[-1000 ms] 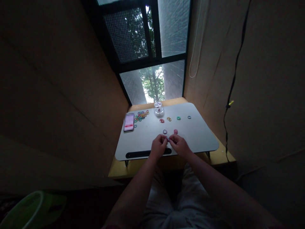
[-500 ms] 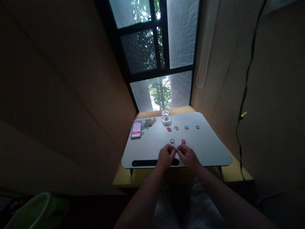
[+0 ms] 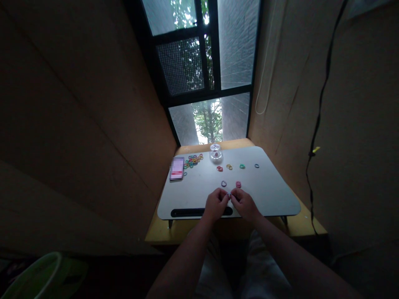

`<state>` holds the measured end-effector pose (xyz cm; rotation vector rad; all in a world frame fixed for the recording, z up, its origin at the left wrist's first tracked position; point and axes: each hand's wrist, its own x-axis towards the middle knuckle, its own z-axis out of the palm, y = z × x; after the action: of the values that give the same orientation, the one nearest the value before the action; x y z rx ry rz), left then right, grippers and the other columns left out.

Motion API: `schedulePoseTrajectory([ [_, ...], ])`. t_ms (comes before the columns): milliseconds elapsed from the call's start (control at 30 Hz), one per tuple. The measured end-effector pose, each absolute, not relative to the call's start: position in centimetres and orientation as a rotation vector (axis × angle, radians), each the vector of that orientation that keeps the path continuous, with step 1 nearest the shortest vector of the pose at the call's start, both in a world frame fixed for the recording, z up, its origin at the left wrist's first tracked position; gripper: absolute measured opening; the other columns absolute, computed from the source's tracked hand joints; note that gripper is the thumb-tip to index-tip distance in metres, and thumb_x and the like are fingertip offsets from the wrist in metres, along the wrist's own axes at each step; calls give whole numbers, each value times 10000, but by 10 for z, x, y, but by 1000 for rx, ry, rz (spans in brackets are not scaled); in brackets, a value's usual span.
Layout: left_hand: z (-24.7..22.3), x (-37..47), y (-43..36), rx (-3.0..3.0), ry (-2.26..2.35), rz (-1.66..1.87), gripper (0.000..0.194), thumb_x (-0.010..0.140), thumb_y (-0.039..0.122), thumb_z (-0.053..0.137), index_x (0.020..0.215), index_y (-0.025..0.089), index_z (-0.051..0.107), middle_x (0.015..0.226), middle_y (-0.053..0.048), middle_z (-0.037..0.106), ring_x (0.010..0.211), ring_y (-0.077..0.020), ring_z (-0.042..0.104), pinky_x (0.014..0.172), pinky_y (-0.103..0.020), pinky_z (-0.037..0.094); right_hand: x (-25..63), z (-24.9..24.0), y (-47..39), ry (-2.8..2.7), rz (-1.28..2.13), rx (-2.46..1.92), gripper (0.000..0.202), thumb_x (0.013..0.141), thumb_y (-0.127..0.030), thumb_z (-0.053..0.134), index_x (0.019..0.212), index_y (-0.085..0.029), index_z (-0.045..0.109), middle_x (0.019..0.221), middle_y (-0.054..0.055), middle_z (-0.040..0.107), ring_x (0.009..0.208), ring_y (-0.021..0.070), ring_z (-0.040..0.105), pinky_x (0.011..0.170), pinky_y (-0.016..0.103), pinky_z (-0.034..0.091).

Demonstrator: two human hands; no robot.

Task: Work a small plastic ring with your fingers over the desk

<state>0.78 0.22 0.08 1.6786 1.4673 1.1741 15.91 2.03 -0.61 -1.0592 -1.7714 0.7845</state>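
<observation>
- Dim walls (image 3: 93,124) are flanking the workplace on both sides, and low at the left a green basin (image 3: 70,266) is standing.
- Yellow wooden ledge (image 3: 162,236) is carrying a white lap table (image 3: 187,195), with a black slot (image 3: 187,212) running along the table's near edge.
- Left hand (image 3: 215,204) is hovering above that edge, thumb and forefinger pinching a tiny item (image 3: 230,194) too small to identify.
- Right hand (image 3: 245,203) is meeting it from the other side, thumb and forefinger also pressing on the tiny item, which is sitting between both sets of fingertips.
- Just beyond, a purple hair tie (image 3: 222,183) is lying beside pink hair ties (image 3: 238,184).
- Farther back, red hair ties (image 3: 220,169), yellow hair ties (image 3: 229,167), green hair ties (image 3: 242,166) and one dark hair tie (image 3: 257,167) are forming a row, left to right.
- Phone (image 3: 177,168) is resting at the table's left edge, a mixed pile of hair ties (image 3: 192,161) lying beside it.
- Clear jar (image 3: 216,155) is standing near the far edge.
- Dark-framed window (image 3: 193,99) is showing trees outside.
</observation>
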Motion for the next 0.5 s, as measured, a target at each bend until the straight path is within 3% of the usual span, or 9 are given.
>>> schedulePoseTrajectory([
  [500, 1, 7, 3, 1658, 1445, 1195, 151, 841, 312, 567, 793, 171, 590, 658, 34, 566, 605, -105, 503, 590, -224, 372, 160, -2, 20, -1746, 801, -1074, 150, 831, -279, 514, 699, -209, 504, 622, -35, 510, 582, 126, 467, 573, 243, 376],
])
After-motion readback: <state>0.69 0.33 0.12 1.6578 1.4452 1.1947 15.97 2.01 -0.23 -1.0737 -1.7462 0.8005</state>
